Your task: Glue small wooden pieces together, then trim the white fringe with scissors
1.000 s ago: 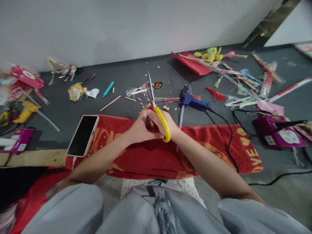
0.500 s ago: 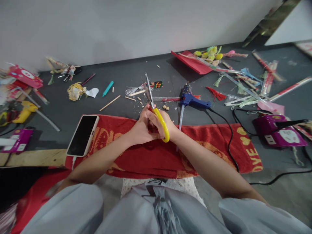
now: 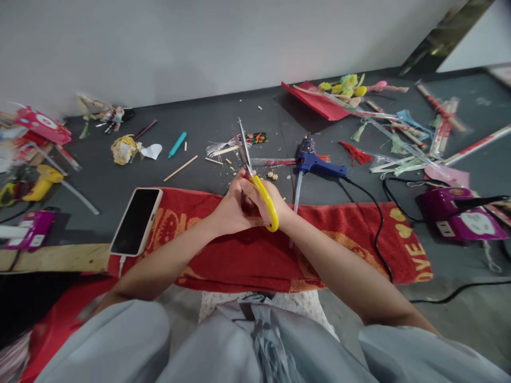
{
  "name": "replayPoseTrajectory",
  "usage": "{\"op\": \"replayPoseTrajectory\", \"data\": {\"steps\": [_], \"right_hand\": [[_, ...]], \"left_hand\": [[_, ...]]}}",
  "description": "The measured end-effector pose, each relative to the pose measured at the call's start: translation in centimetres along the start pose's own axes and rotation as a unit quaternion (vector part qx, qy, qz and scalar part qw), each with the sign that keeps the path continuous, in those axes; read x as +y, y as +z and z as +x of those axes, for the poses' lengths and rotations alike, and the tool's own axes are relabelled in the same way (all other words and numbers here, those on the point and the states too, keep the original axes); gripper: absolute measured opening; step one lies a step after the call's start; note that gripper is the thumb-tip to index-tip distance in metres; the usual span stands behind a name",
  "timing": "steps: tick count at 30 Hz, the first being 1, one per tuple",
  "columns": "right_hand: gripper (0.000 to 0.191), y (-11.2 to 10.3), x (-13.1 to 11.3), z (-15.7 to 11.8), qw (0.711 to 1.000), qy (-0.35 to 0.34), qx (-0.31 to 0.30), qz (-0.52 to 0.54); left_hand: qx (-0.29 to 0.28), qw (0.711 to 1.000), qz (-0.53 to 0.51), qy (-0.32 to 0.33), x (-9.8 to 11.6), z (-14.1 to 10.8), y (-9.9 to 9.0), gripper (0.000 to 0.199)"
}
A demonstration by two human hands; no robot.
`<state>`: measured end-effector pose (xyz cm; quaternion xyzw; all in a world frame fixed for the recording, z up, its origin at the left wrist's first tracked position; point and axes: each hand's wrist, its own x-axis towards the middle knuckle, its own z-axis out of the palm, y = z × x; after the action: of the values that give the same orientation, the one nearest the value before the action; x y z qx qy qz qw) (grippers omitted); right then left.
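Yellow-handled scissors (image 3: pixel 270 206) are in my right hand (image 3: pixel 281 202), their blades pointing away from me and slightly parted. My left hand (image 3: pixel 230 210) meets the right one just beneath the blades, its fingers curled. Whatever lies between the left fingers is too hidden to make out. Both hands are above a red towel (image 3: pixel 235 263) along the table's front edge. Just past the fingertips lie cut stick pieces (image 3: pixel 214 161) and small crumbs. A blue glue gun (image 3: pixel 324 167) rests to the right of my hands, a clear glue stick pointing from it toward me.
A phone (image 3: pixel 136 221) with a cable lies on the towel's left end. Purple power sockets (image 3: pixel 459 213) stand at right, with black cords running over the towel. Red paper (image 3: pixel 315 101), wrapped sticks and tassels cover the back right. A yellow glue gun (image 3: pixel 43 181) is far left.
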<state>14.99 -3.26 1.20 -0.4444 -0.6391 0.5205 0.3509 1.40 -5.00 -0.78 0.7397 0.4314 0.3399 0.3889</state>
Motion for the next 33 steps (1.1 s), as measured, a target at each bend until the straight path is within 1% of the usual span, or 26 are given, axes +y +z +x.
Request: {"op": "replayPoseTrajectory", "data": {"steps": [3,6,7,8,10,12,14,16,17,18,20,23,26,29,33], "right_hand": [[0.050,-0.3,-0.3,-0.1,0.999,0.002,-0.006,-0.037],[0.048,-0.8,-0.8,-0.2,0.995,0.015,0.000,-0.095],[0.047,-1.0,-1.1,-0.2,0.993,0.028,0.002,-0.112],[0.045,-1.3,-1.3,-0.2,0.991,0.042,0.004,-0.127],[0.043,-1.6,-1.7,-0.3,0.985,0.065,0.011,-0.158],[0.039,-1.9,-2.0,-0.4,0.977,0.071,0.024,-0.199],[0.034,-1.9,-2.2,-0.5,0.966,0.068,0.037,-0.246],[0.031,-1.9,-2.2,-0.7,0.957,0.051,0.046,-0.283],[0.032,-1.8,-2.2,-0.8,0.953,0.039,0.050,-0.298],[0.035,-1.7,-2.1,-0.8,0.949,0.025,0.053,-0.310],[0.040,-1.7,-2.0,-0.9,0.942,0.001,0.059,-0.330],[0.044,-1.7,-1.9,-1.0,0.935,-0.018,0.066,-0.348],[0.045,-1.9,-1.8,-0.9,0.933,-0.026,0.072,-0.353],[0.044,-2.0,-1.6,-0.9,0.932,-0.033,0.078,-0.354],[0.047,-2.0,-1.3,-0.8,0.934,-0.048,0.080,-0.345]], "left_hand": [[-0.002,1.000,-0.019,0.019,-0.5,0.4,-0.2,0.117],[0.003,0.994,-0.069,0.082,-1.6,0.9,-0.7,0.113],[0.016,0.992,-0.077,0.103,-2.0,1.2,-1.0,0.113],[0.041,0.990,-0.074,0.117,-2.4,1.4,-1.3,0.112],[0.108,0.983,-0.055,0.140,-2.9,1.9,-2.2,0.104],[0.176,0.973,-0.017,0.147,-2.9,2.3,-3.2,0.090],[0.238,0.959,0.045,0.145,-2.3,2.5,-4.2,0.071],[0.282,0.940,0.124,0.149,-1.4,2.4,-5.0,0.040],[0.292,0.927,0.175,0.156,-0.9,2.3,-5.4,0.027],[0.298,0.912,0.221,0.174,-0.5,2.1,-5.6,0.022],[0.294,0.892,0.281,0.199,0.1,1.8,-6.0,0.025],[0.271,0.883,0.330,0.196,0.3,1.4,-6.2,0.032],[0.258,0.876,0.358,0.196,0.2,1.4,-6.1,0.035],[0.248,0.878,0.360,0.197,0.2,1.5,-6.0,0.035],[0.218,0.899,0.336,0.178,0.4,1.6,-5.9,0.041]]}}
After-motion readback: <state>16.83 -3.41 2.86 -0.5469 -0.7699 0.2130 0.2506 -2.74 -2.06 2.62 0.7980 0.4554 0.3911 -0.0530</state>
